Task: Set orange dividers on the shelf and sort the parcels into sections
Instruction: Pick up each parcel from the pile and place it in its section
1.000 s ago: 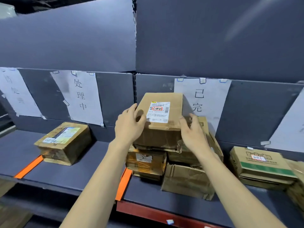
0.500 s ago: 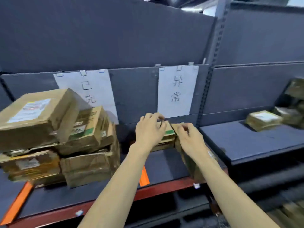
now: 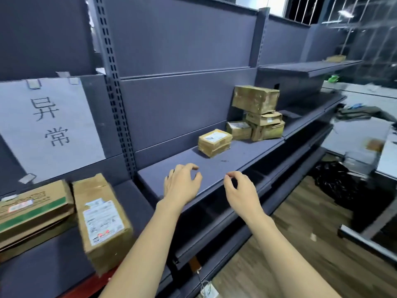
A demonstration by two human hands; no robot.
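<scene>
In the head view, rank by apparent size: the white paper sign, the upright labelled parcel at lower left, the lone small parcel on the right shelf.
1. White paper sign
2. Upright labelled parcel, though nearness to the camera enlarges it
3. Lone small parcel, farther off

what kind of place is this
Probably a parcel sorting or storage room: dark metal shelving holds taped cardboard parcels with shipping labels, and a handwritten paper sign taped to the back panel marks a section.

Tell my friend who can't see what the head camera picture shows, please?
Two empty hands, left hand and right hand, reach over a dark shelf toward a small parcel. A pile of parcels sits farther along, and two boxes lie under a paper sign on the left.
</scene>
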